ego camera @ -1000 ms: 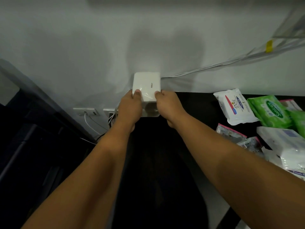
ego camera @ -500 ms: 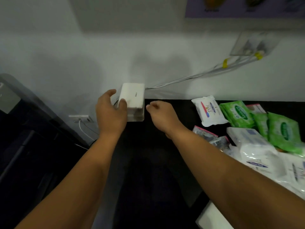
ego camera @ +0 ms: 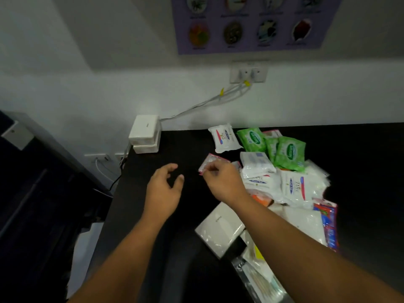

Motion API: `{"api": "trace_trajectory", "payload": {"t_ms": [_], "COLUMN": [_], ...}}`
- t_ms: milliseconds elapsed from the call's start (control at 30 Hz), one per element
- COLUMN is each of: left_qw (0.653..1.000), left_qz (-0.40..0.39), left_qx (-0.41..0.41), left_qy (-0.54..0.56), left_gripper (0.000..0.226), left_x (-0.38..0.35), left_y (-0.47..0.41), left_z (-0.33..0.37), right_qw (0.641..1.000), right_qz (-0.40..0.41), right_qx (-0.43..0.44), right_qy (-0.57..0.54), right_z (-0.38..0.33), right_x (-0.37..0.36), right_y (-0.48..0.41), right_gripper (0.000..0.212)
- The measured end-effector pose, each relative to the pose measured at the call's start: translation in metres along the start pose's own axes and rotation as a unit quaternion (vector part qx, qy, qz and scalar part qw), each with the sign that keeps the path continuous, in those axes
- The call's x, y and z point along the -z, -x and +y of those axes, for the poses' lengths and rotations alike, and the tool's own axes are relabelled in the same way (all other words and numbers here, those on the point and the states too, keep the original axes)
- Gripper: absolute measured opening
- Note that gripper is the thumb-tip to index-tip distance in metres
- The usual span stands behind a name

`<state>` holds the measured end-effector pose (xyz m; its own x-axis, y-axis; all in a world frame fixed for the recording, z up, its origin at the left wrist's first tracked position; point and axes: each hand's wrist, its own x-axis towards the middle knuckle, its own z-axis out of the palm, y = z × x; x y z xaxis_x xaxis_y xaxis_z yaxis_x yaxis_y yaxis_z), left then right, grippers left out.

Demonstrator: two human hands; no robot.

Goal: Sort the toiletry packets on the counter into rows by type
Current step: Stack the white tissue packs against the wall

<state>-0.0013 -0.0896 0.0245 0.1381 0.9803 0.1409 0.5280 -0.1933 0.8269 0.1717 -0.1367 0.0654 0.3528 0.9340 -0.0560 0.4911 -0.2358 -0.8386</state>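
Toiletry packets lie heaped on the black counter [ego camera: 179, 145]: a white Dove wipes pack [ego camera: 224, 138] at the back, green Sanicare packs [ego camera: 289, 153] beside it, more white packs [ego camera: 258, 165] and a flat white box [ego camera: 219, 228] nearer me. My right hand [ego camera: 223, 182] pinches the edge of a small pink-edged clear packet [ego camera: 211, 161] at the heap's left side. My left hand [ego camera: 164, 191] hovers open over bare counter, holding nothing.
Two stacked white boxes [ego camera: 145, 136] stand at the counter's back left corner against the wall. Cables run from them up to a wall socket [ego camera: 248, 73]. A dark drop lies left of the counter. Red-and-blue packets [ego camera: 329, 224] lie at the right.
Both hands have left the white boxes at the corner. My right hand has moved right to the heap and taken the pink-edged packet. The view has swung right and up.
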Motion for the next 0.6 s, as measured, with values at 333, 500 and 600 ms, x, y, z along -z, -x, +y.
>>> {"api": "trace_trajectory", "payload": {"t_ms": [333, 500, 600], "left_qw": [0.991, 0.975, 0.965], "left_qz": [-0.108, -0.169, -0.2], "left_qx": [0.02, 0.049, 0.074], "left_qy": [-0.072, -0.136, -0.151], "left_gripper": [0.044, 0.059, 0.071], "left_x": [-0.037, -0.047, -0.049], "left_y": [0.094, 0.11, 0.114], "left_z": [0.027, 0.031, 0.031], "right_qw": [0.997, 0.988, 0.985], "right_qz": [-0.007, -0.077, -0.113], "right_qx": [-0.07, -0.095, -0.111], "right_qy": [0.035, 0.092, 0.075], "right_z": [0.061, 0.072, 0.073], "right_x": [0.017, 0.014, 0.014], "right_y": [0.099, 0.129, 0.138], "right_gripper": [0.027, 0.049, 0.073]}}
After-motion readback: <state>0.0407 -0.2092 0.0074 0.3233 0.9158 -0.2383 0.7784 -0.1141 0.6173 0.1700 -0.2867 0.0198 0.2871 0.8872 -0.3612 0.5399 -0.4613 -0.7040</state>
